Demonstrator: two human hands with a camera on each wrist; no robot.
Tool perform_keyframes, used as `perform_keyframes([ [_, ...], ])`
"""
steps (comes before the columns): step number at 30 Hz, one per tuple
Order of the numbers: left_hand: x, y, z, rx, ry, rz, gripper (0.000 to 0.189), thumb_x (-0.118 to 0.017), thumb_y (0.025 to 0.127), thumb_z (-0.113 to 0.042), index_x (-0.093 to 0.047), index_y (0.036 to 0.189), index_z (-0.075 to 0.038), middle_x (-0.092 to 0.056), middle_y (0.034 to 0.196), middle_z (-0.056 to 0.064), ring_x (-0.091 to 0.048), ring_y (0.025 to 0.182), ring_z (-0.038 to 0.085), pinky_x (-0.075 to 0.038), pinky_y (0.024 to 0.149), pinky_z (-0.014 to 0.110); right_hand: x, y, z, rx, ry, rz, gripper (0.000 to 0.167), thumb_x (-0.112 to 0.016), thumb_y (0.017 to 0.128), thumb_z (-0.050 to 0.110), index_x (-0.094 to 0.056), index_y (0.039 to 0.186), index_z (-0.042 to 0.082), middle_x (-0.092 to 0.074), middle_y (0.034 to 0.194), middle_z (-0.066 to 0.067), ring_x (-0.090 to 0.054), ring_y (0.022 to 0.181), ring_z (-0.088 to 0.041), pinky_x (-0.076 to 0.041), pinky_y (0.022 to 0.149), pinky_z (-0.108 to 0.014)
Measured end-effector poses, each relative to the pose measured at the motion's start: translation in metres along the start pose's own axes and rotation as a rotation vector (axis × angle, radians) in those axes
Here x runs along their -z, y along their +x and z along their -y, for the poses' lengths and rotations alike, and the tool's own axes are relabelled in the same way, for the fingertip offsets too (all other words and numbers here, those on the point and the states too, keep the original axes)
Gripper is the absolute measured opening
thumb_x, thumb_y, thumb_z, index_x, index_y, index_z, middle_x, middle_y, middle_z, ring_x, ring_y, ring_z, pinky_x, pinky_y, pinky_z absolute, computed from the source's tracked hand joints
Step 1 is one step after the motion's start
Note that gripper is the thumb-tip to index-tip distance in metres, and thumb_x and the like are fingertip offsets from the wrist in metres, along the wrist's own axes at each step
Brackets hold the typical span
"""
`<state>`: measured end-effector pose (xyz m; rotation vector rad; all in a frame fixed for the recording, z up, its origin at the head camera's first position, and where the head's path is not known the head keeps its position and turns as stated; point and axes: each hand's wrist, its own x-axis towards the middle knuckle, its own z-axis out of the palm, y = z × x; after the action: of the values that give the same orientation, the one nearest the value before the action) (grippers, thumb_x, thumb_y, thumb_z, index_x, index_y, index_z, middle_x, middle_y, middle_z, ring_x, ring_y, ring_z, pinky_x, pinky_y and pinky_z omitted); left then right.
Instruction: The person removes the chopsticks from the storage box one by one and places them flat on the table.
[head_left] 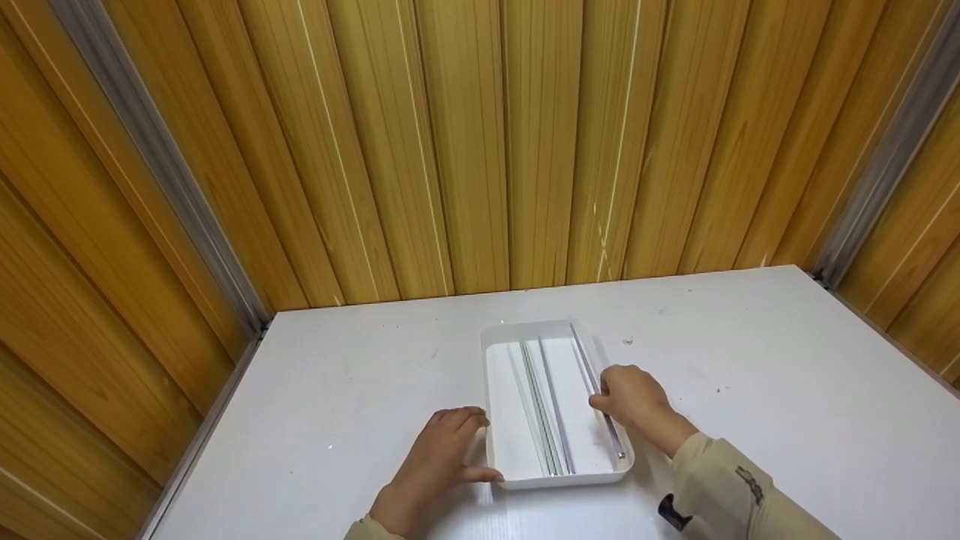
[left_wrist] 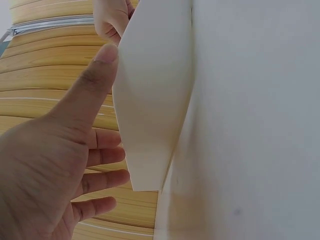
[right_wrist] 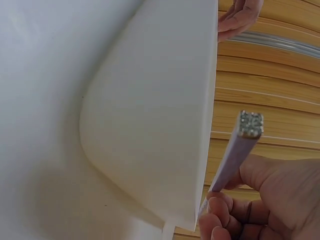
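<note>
Beside wood-grain walls (head_left: 469,150), a white table (head_left: 765,345) bears a tray (head_left: 510,427).

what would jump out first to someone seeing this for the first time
Probably the yellow-brown wood wall filling the top of the head view, then the white tray of thin sticks on the white table below. In the right wrist view, the glittery end of the purple stick in the right hand stands out.
</note>
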<state>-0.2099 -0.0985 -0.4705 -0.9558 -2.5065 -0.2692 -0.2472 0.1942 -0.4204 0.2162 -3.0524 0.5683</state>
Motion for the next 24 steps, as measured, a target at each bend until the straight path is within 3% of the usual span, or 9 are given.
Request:
perform_keyframes([
  [5,0.001,0.000,0.000,-0.009,0.007,0.002,0.069,-0.069,0.066,-0.065,-0.061,0.107,-0.010,-0.065,0.115,0.001,-0.061,0.108,0.016,-0.052,0.093,0.032,0.003,-0.001,-0.006,-0.007,-0.007,0.010,0.016,-0.065,0.079,0.018,-0.059,0.069,0.007,-0.057,0.066,-0.001,-0.048,0.061,-0.016,-0.039,0.053,-0.028],
  [15,-0.003,-0.003,0.002,-0.075,-0.003,-0.100,0.068,-0.072,0.063,-0.060,-0.060,0.106,-0.010,-0.065,0.113,0.002,-0.061,0.106,0.016,-0.052,0.091,0.030,0.008,-0.003,-0.017,-0.045,-0.018,0.066,0.016,-0.064,0.082,0.017,-0.059,0.072,0.006,-0.057,0.068,-0.002,-0.049,0.061,-0.015,-0.039,0.053,-0.026],
  [24,-0.001,-0.001,0.001,-0.032,-0.011,-0.020,0.069,-0.071,0.065,-0.062,-0.061,0.108,-0.009,-0.065,0.116,0.003,-0.062,0.107,0.017,-0.052,0.092,0.033,0.010,-0.006,-0.026,-0.044,-0.013,0.063,0.016,-0.063,0.083,0.017,-0.058,0.073,0.005,-0.057,0.067,-0.002,-0.047,0.060,-0.015,-0.038,0.053,-0.025],
])
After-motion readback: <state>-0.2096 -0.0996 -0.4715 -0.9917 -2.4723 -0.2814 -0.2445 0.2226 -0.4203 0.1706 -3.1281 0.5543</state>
